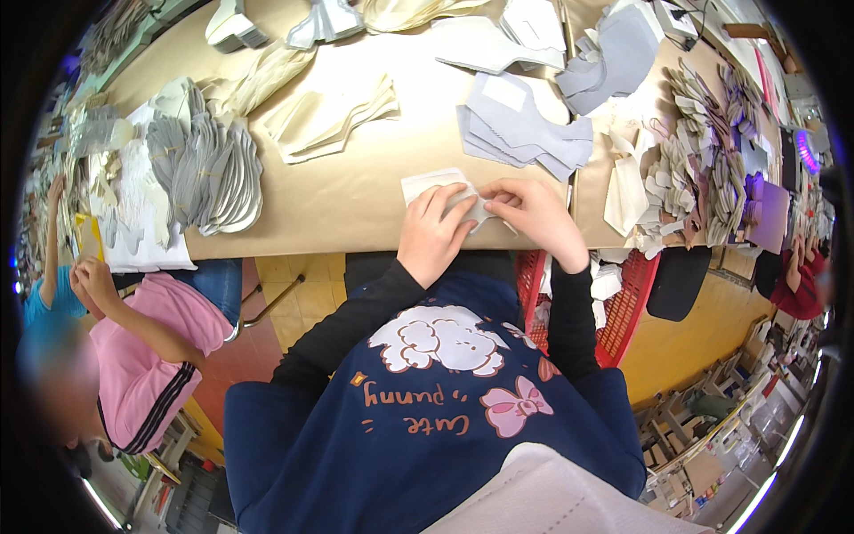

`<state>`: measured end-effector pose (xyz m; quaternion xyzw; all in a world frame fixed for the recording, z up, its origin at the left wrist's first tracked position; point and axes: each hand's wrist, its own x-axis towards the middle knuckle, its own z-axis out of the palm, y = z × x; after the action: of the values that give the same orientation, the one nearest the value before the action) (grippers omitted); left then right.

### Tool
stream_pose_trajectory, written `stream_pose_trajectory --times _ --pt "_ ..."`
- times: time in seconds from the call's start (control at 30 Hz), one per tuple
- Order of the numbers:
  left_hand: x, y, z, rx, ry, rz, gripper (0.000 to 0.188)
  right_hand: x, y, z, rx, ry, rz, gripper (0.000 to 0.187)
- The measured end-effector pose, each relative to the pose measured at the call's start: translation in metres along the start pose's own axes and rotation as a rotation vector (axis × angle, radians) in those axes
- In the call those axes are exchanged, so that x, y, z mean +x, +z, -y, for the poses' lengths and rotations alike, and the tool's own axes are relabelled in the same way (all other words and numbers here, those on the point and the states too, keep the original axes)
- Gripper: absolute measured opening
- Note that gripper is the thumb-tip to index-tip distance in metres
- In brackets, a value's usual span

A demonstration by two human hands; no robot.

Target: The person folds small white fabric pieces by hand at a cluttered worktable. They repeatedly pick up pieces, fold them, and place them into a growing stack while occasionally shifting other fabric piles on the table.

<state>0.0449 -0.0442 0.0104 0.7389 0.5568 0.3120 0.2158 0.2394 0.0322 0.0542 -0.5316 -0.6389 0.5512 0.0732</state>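
Note:
A small pale, off-white cut piece of sheet material lies at the front edge of the table, under both my hands. My left hand rests over it with bent fingers, gripping it. My right hand pinches its right side between thumb and fingertips. Part of the piece is hidden beneath the fingers. Just beyond my hands is a stack of grey-blue cut pieces, and cream pieces lie fanned out to the far left.
Bundled grey pieces cover the table's left side. More bundles and a cream stack lie at right. A red plastic crate stands below the edge by my right arm. A person in pink sits at left, holding a yellow item.

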Motion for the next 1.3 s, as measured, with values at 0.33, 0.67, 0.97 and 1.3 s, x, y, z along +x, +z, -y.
stream_pose_trajectory --times 0.33,0.67,0.97,1.3 --pt "-0.006 0.011 -0.005 0.104 0.111 0.051 0.042 -0.042 0.018 -0.011 -0.062 -0.209 -0.434 0.062" --pt "0.002 0.011 -0.013 0.096 0.180 0.157 0.050 -0.036 0.041 -0.038 0.494 0.013 -0.701 0.038" --pt "0.019 0.017 -0.025 0.088 0.170 0.238 0.051 -0.037 0.032 -0.043 0.463 0.065 -0.697 0.040" --pt "0.050 0.034 -0.038 -0.018 -0.095 0.163 0.015 -0.036 0.030 -0.046 0.439 0.048 -0.703 0.041"
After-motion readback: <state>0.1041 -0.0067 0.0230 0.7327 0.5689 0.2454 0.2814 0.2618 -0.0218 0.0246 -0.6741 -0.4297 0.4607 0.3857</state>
